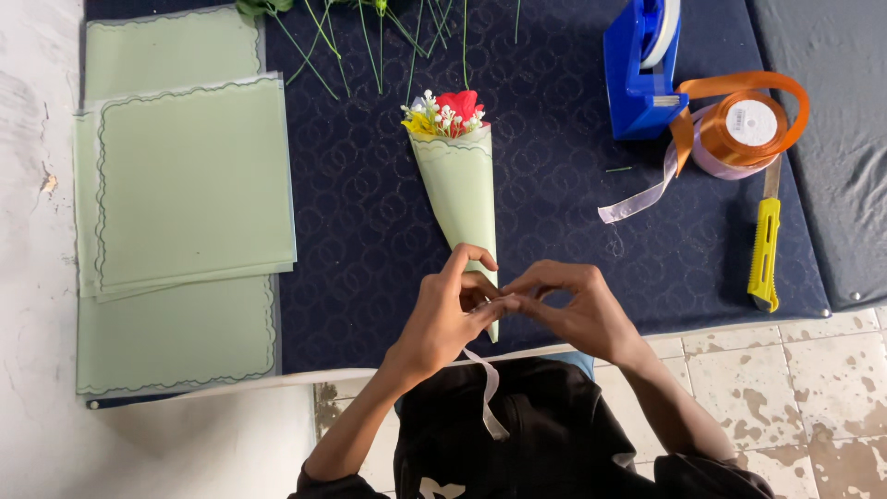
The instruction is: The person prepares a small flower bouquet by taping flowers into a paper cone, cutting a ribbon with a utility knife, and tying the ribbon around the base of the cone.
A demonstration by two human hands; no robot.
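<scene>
- Small pale-green paper-wrapped cone bouquet [457,189] with a red bloom and tiny white and yellow sprigs at its mouth, lying on the dark blue patterned cloth of the worktop [370,231], narrow tip toward the body.
- Left hand [450,310] and right hand [573,310] meeting at the cone's tip, fingertips pinched on a thin pale translucent ribbon strip [488,393]; loose tail hanging down over the black shirt.
- Step in hand, by the look of it: tying or knotting the ribbon round the cone's lower end. Knot itself hidden behind the fingers, so not clear how far along.
- Next move likely calls for steady tension on both ribbon ends without crushing the thin paper.
- Stacked pale-green wrapping sheets with dark wavy borders [189,185] to the left, flat and matte.
- Loose green stems [370,37] at the far edge.
- Blue plastic tape dispenser [642,69], glossy orange ribbon spool [744,129] with a pale ribbon trailing beside it, and yellow utility knife [764,245] to the right, well apart from the hands.
</scene>
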